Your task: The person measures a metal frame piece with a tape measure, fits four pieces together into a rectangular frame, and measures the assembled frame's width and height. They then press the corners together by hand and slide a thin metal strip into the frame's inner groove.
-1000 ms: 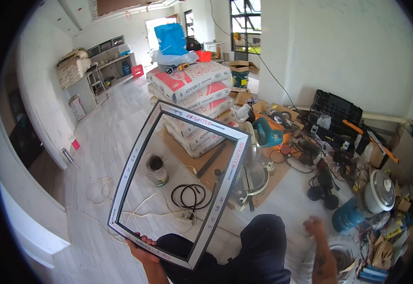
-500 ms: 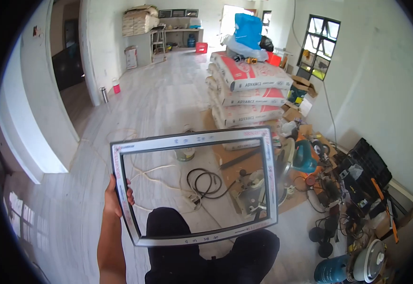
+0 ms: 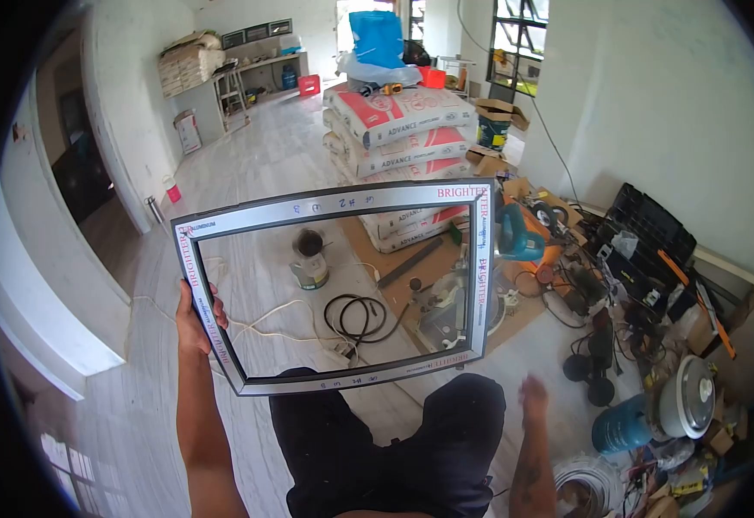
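Note:
My left hand (image 3: 201, 318) is wrapped round the left side of a rectangular aluminium window frame (image 3: 334, 204). The silver frame has dark edges, red "BRIGHTER" lettering and blue handwritten marks. It is held up above my knees, slightly tilted, with the floor showing through its opening. To the right of my knee is my right hand (image 3: 533, 401), apart from the frame; its fingers are too small and blurred to make out. Through the frame I see a paint-type can (image 3: 311, 276), a coiled black cord (image 3: 355, 335) and part of a saw with a teal motor housing (image 3: 519, 231).
Stacked cement bags (image 3: 403, 116) stand ahead. Along the right wall lie tools, cables, an open black case (image 3: 644, 229), a blue gas cylinder (image 3: 618, 428) and a lidded pot (image 3: 686, 397). Pale cable (image 3: 265, 321) trails over the floor.
The view has turned to the right. The window frame sits higher and further left in view, still in my left hand. My right hand has come into sight at the lower right.

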Tool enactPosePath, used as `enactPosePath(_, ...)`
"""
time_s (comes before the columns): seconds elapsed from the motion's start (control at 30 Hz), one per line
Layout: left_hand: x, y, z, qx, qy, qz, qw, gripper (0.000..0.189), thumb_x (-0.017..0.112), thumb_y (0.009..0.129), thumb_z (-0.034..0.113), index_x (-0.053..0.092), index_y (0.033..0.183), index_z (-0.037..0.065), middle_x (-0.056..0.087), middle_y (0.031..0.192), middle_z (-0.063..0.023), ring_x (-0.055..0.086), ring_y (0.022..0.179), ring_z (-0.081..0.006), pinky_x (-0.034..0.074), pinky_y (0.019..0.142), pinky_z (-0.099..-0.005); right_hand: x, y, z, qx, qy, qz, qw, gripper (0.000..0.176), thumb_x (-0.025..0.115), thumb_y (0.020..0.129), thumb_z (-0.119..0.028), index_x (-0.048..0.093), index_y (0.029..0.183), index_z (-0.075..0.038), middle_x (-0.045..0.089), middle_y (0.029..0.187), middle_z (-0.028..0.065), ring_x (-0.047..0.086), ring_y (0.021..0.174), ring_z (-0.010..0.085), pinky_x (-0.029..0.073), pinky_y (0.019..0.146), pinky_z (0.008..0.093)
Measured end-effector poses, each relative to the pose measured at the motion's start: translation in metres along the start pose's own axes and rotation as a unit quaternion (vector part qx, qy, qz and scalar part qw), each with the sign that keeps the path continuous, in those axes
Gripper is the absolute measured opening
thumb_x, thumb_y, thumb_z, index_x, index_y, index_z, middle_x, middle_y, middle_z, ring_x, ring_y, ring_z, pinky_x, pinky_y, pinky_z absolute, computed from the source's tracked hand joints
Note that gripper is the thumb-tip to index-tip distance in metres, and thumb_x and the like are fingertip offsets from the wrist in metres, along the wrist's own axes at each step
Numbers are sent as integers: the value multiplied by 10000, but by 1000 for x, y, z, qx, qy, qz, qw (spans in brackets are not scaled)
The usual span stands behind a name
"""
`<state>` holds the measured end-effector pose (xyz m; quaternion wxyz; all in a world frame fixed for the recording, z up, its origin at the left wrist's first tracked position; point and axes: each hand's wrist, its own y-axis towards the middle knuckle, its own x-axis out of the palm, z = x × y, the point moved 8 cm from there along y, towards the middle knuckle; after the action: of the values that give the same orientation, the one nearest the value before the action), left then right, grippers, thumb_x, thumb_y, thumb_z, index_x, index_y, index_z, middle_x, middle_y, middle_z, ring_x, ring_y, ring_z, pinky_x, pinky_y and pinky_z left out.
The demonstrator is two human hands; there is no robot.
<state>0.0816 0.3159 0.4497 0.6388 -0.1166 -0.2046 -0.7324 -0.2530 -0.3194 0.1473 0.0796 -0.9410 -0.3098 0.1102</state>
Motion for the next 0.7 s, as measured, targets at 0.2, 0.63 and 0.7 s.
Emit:
enactPosePath(0.2,20,10,-18,-28,-3,-65,998,701,395,897,712,590,976,44,566,621,-70,556,493,-188,494,480,-316,76,-43,-252,-192,185,-207,941,676,536,952,-511,394,1438,-62,533,1277,95,548,1113,205,468,885,356)
enactPosePath(0.63,98,-9,91,116,33,-145,982,343,551,966,318,546,1178,48,651,1019,-107,655,901,-211,550,735,-349,65,-93,-345,-376,92,-126,913,408,518,1005,-272,479,1305,2,544,1181,54,481,1094,152,342,993,305)
enactPosePath(0.7,107,-3,101,131,56,-130,981,290,563,970,284,561,1124,39,653,938,-90,653,782,-181,545,687,-310,55,-107,-345,-387,71,-38,918,444,527,1001,-281,458,1336,3,526,1236,73,462,1142,164,315,1024,313)
